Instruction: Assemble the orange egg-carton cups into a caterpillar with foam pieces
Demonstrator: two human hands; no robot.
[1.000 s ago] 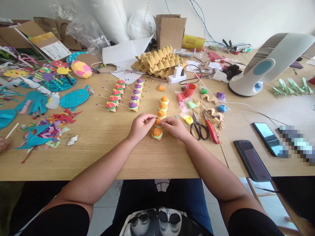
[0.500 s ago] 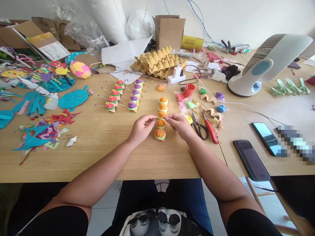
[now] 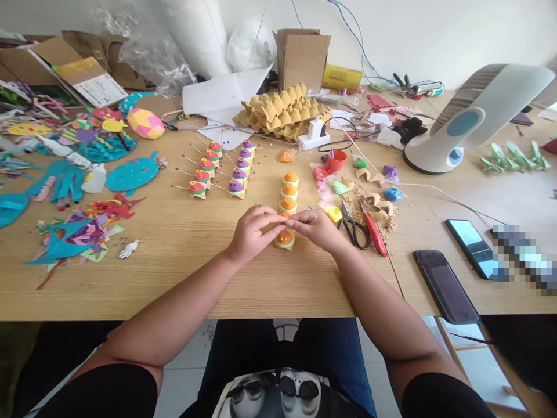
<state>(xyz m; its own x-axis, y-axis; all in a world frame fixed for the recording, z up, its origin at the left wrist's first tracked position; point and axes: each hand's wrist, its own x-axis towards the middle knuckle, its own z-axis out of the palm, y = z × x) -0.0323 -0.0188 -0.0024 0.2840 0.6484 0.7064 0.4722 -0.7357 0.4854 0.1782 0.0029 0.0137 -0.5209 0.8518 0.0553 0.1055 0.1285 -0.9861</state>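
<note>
Both hands meet over a row of egg-carton cups [image 3: 288,204] topped with orange clay domes and pale green rims. My left hand [image 3: 256,232] is closed, thumb and fingertips pinched together. My right hand [image 3: 314,227] is closed in a pinch too, its fingertips touching the left ones. Whatever lies between them is too small to make out. Under the hands one cup of the row is mostly hidden. The nearest orange cup [image 3: 284,238], with small yellow face details, shows just below them.
Left of the row stand red-topped cups [image 3: 202,175] and purple-topped cups [image 3: 240,172] with pins stuck in. To the right lie yellow clay [image 3: 334,213], scissors [image 3: 354,226], a red utility knife [image 3: 374,229] and a phone [image 3: 446,284]. A white fan [image 3: 470,116] stands behind.
My hands have come together, fingertips now touching, and sit slightly nearer to me over the row. The third orange cup shows more clearly; the fourth is now mostly covered.
</note>
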